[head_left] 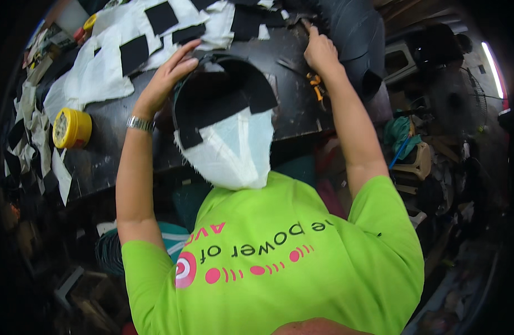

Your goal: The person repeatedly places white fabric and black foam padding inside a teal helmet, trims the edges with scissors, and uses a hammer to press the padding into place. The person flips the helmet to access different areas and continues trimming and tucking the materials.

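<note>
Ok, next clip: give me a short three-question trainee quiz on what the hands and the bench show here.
1. True or false: the left hand lies flat with its fingers stretched out on the curved black piece.
2. Which thing stands on the black bench left of the left forearm? A) a yellow round tin B) a red mug C) a blue bottle
3. Fill in: from the curved black piece a ______ cloth hangs down toward the green shirt.

Key
1. True.
2. A, the yellow round tin.
3. White. The right hand is further up the bench at a dark piece; whether it grips anything cannot be told.
</note>
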Action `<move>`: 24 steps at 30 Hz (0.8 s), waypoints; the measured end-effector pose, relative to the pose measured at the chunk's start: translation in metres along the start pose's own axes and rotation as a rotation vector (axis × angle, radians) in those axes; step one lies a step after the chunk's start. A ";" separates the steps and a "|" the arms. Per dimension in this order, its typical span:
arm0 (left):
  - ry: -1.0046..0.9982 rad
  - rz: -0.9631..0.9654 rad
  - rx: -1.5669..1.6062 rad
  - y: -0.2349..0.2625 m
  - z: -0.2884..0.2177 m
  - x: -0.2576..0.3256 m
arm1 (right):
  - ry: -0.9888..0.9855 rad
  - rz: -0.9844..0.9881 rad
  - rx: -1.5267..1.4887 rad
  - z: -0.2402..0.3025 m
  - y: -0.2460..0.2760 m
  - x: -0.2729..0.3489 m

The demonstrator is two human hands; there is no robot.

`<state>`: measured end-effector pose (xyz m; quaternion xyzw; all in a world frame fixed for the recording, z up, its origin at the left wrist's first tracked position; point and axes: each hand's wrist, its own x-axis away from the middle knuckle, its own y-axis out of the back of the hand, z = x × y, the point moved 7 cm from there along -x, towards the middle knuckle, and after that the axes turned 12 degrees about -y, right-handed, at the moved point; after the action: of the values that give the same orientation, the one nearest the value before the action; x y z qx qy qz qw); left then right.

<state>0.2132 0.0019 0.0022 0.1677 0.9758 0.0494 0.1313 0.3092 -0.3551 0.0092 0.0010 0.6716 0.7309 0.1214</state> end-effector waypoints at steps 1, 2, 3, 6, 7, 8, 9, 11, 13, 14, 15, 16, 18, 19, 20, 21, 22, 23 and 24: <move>-0.063 0.011 -0.020 -0.002 -0.001 0.001 | -0.023 0.010 0.025 -0.005 -0.017 -0.008; -0.127 0.017 -0.064 -0.002 -0.003 0.004 | -0.092 0.018 0.088 -0.008 -0.034 -0.020; -0.204 -0.033 -0.113 -0.001 -0.007 0.006 | -0.059 -0.016 0.100 -0.010 -0.042 -0.027; -0.137 -0.202 0.020 0.007 -0.002 0.018 | -0.068 0.026 -0.047 -0.012 -0.054 -0.036; -0.113 -0.235 0.095 0.009 -0.001 0.022 | 0.040 -0.225 -0.027 0.003 -0.034 -0.024; -0.098 -0.263 0.167 0.011 0.000 0.026 | 0.018 -0.070 -0.252 0.007 -0.024 -0.019; -0.082 -0.290 0.242 0.012 0.002 0.029 | -0.006 0.093 -0.472 0.010 -0.010 -0.004; -0.093 -0.305 0.193 0.014 0.002 0.031 | 0.001 0.320 -0.896 0.019 0.026 0.040; -0.074 -0.318 0.170 0.013 0.005 0.029 | 0.085 0.367 -1.138 0.029 0.053 0.100; -0.092 -0.291 0.155 0.011 0.004 0.026 | 0.224 0.342 -1.200 0.040 0.069 0.127; -0.091 -0.280 0.132 0.010 0.005 0.024 | 0.259 0.410 -1.252 0.049 0.073 0.152; -0.091 -0.267 0.108 0.010 0.005 0.021 | 0.424 0.398 -1.243 0.067 0.076 0.173; -0.114 -0.247 0.007 0.009 0.003 0.018 | 0.606 0.275 -0.885 0.086 0.078 0.202; -0.129 -0.244 -0.052 0.010 0.001 0.017 | 0.572 0.324 -0.766 0.089 0.070 0.210; -0.132 -0.238 -0.035 0.009 0.000 0.017 | 0.491 0.452 -0.698 0.085 0.062 0.214; -0.140 -0.241 -0.025 0.009 -0.001 0.018 | 0.399 0.543 -0.619 0.081 0.054 0.216; -0.146 -0.241 -0.023 0.008 -0.002 0.019 | 0.420 0.525 -0.769 0.081 0.061 0.218; -0.138 -0.244 0.014 0.008 -0.002 0.020 | 0.440 0.453 -0.935 0.079 0.071 0.217; -0.131 -0.246 0.043 0.008 -0.002 0.020 | 0.484 0.383 -1.049 0.077 0.079 0.217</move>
<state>0.1967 0.0165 0.0005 0.0525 0.9792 0.0009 0.1961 0.0978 -0.2458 0.0594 -0.1044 0.2182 0.9527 -0.1839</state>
